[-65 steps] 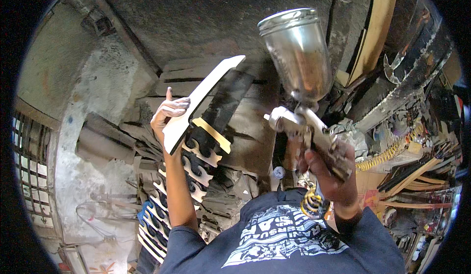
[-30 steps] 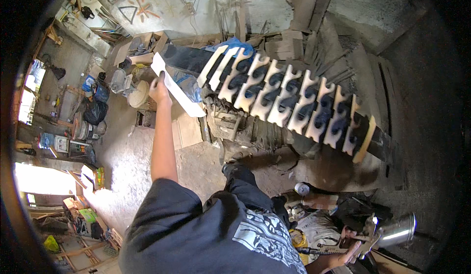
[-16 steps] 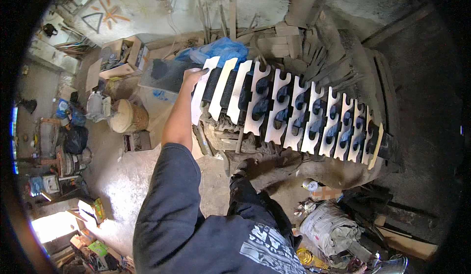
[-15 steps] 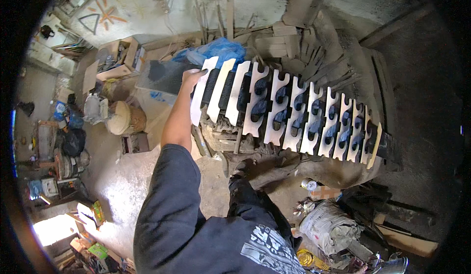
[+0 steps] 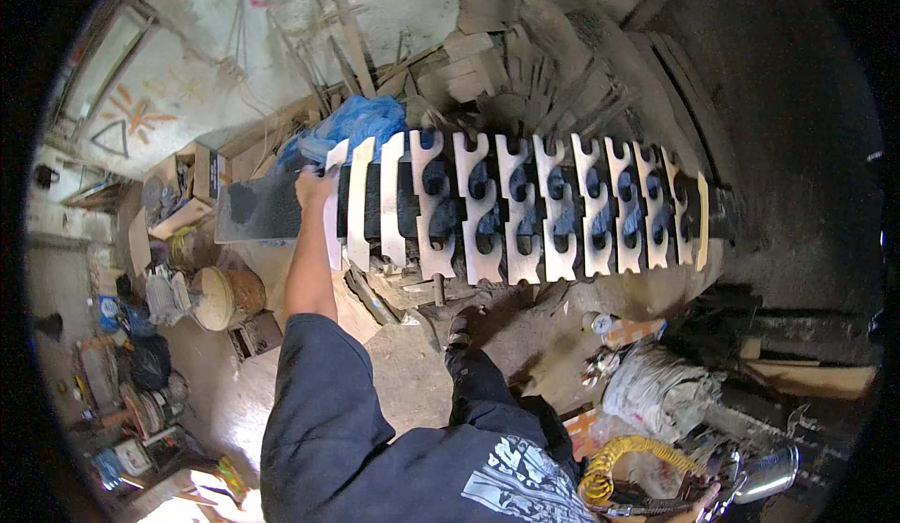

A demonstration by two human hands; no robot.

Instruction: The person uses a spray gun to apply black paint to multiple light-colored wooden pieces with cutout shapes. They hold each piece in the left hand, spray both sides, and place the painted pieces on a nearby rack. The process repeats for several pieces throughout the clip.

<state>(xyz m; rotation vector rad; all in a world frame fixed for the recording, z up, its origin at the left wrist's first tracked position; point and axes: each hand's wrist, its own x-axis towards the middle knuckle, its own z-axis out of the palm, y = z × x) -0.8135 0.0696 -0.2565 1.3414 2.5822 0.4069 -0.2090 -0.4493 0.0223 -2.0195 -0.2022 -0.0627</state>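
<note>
A row of several pale wooden pieces with curved cut-outs (image 5: pixel 560 232) lies across a long dark board (image 5: pixel 258 206). Those at the left have plain, wavy edges; the others show hooked notches. At the left end my left hand (image 5: pixel 313 186) closes on the leftmost pale wooden piece (image 5: pixel 335 223), near its far end. Low at the right, my right hand (image 5: pixel 701 504) shows only in part, closed around a spray gun (image 5: pixel 736 495) with a silver cup (image 5: pixel 771 473). A yellow coiled hose (image 5: pixel 630 450) runs beside it.
Blue plastic sheeting (image 5: pixel 352 127) lies behind the board's left part. A cardboard box (image 5: pixel 192 190) and a round wooden-topped drum (image 5: pixel 214 298) stand at the left. A stuffed whitish sack (image 5: pixel 659 392) lies at the right, near scrap timber (image 5: pixel 816 378).
My view has shifted, and the row now looks more level. My left hand remains at the leftmost piece. The spray gun and yellow hose have come further into view at the lower right.
</note>
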